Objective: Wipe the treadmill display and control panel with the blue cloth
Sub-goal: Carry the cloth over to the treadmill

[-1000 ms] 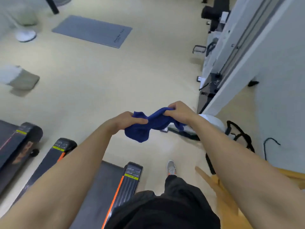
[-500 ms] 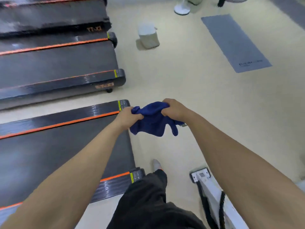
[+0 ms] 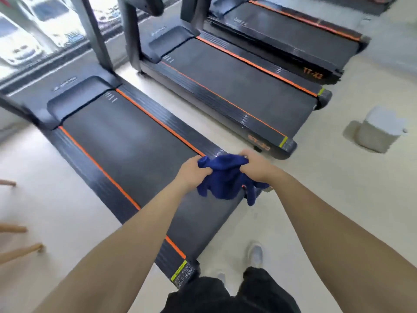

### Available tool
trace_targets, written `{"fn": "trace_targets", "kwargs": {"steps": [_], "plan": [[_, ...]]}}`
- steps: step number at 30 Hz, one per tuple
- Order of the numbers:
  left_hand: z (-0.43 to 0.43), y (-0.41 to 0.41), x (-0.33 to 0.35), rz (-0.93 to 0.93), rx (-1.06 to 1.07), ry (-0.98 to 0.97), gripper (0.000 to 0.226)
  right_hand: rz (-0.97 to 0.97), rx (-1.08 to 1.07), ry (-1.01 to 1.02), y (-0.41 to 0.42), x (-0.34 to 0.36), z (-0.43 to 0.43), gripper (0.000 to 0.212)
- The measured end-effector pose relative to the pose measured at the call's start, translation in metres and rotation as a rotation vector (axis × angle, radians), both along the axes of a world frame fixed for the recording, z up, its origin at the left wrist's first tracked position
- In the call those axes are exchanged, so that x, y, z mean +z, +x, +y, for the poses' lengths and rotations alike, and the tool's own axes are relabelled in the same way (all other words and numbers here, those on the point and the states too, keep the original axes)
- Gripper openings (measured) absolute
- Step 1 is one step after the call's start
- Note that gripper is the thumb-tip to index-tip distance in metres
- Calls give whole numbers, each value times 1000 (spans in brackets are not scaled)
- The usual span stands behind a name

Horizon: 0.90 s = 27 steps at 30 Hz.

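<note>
Between both hands [image 3: 225,169], bunched blue cloth [image 3: 225,179].

The blue cloth [image 3: 225,179] looks soft and fuzzy. The treadmill [image 3: 126,141] has a matt dark belt and glossy ribbed side rails. The floor [image 3: 338,172] is smooth.

Orange lettering reading "TT-X2" stands on the dark side rail of the far treadmill [image 3: 312,72]. The middle treadmill [image 3: 259,142] bears similar orange lettering on its rear corner, too blurred to read. The yellow-edged sticker [image 3: 181,273] on the nearest treadmill's rear corner carries print too small to read.
</note>
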<state>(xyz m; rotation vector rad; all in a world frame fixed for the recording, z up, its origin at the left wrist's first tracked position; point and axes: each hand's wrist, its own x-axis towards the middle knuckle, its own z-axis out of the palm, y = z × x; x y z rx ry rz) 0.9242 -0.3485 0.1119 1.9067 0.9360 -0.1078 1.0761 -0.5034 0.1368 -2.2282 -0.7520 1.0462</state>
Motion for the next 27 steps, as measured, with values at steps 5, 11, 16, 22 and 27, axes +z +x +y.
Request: {"fn": "trace_targets", "kwargs": {"steps": [5,11,16,22,27], "plan": [[50,-5,19,-17,340,123,9,-99,318,157,41,9,104,39],[100,-15,63,-72,612,249,22,-178,559,316,55,44,216,30],[159,-21,85,-86,745,335,21,-180,669,374,53,56,312,24],[266,-27,106,-179,884,362,19,-89,715,457,37,79,438,25],[376,-38,182,-224,946,380,15,-78,725,456,19,156,552,26]]}}
